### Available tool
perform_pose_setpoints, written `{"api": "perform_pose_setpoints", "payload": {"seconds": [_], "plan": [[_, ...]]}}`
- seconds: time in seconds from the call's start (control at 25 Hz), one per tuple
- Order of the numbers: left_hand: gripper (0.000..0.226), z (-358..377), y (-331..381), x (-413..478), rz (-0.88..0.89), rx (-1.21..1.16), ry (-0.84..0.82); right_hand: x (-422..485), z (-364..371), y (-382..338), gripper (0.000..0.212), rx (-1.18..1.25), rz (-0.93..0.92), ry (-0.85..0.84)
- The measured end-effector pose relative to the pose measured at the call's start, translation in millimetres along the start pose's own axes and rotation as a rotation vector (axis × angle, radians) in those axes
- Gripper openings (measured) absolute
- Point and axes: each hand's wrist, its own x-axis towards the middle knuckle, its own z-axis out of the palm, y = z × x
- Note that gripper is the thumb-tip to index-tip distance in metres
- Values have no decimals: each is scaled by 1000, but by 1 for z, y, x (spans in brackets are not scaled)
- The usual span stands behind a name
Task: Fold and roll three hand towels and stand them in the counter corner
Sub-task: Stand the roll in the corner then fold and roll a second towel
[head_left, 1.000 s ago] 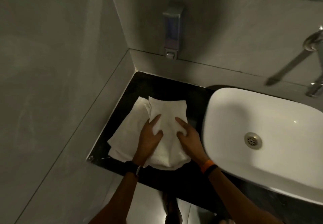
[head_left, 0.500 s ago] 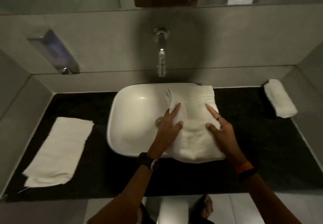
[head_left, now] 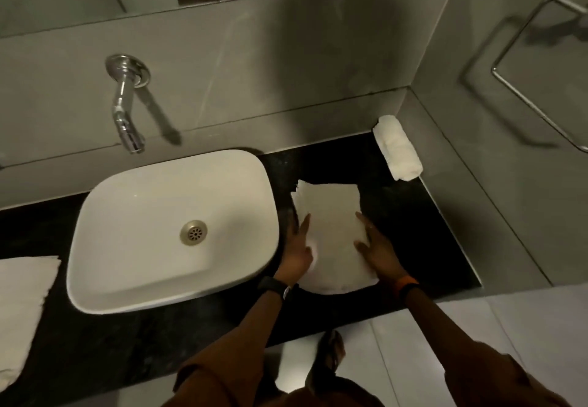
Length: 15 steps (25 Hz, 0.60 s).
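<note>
White towel [head_left: 334, 216] between left hand [head_left: 297, 254], right hand [head_left: 378, 252]; both hands spread, pressing edges.

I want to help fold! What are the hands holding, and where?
The folded towel: left hand and right hand press flat on its two long sides; no fingers curl round it.

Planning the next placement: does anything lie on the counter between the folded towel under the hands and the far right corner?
Only the rolled towel, already in that corner; the counter between shows nothing else.
</note>
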Motion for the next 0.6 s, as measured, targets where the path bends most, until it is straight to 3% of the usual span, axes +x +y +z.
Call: {"api": "perform_pose_setpoints", "payload": {"seconds": [0.08, 0.16, 0.28, 0.36, 0.44, 0.52, 0.6], "plan": [[70, 16, -16, -9, 91, 199, -1, -3, 8, 28, 67, -359, 41, 20], [68, 30, -25, -29, 276, 323, -95, -21, 13, 36, 66, -599, -61, 57], [65, 46, -35, -55, 392, 516, -237, -51, 28, 42, 68, -734, -284, -93], [47, 55, -37, -55, 382, 567, -176, -59, 36, 46, 65, -820, -337, -155], [35, 54, -29, -46, 280, 470, -61, -49, 38, 39, 47, -872, -317, -101], [39, 48, -19, -41, 211, 423, 5, -35, 37, 25, 29, -848, -274, -81], [55, 56, -17, -43, 309, 561, -38, -19, 34, 18, 34, -741, -271, -108]]}}
